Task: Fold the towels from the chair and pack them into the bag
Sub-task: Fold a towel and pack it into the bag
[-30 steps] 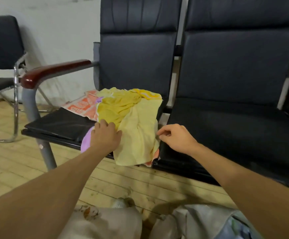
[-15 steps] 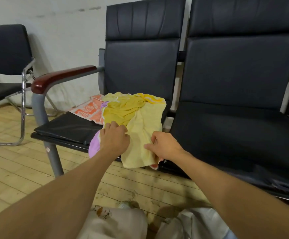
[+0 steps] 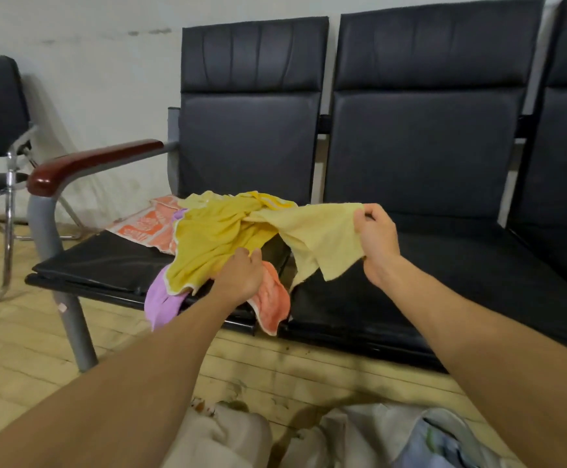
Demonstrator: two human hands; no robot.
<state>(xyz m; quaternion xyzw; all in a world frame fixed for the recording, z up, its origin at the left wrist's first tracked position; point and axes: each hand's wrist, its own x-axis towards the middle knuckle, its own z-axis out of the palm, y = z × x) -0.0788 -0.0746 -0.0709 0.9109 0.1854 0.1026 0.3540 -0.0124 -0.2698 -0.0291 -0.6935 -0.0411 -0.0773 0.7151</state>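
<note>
Head view: raised right hand (image 3: pixel 375 243) pinches towel (image 3: pixel 322 238); left hand (image 3: pixel 241 278) perhaps grips pile (image 3: pixel 214 238).

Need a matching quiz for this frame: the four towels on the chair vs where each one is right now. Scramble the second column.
1. pale yellow towel
2. mustard towel
3. purple towel
4. coral towel

A. droops over the seat front edge, just right of the left hand
B. pinched by the right hand, held up above the seat
C. hangs off the seat edge, left of the left forearm
D. heaped on the seat, left hand's fingertips at its edge

Pairs: 1-B; 2-D; 3-C; 4-A
</note>
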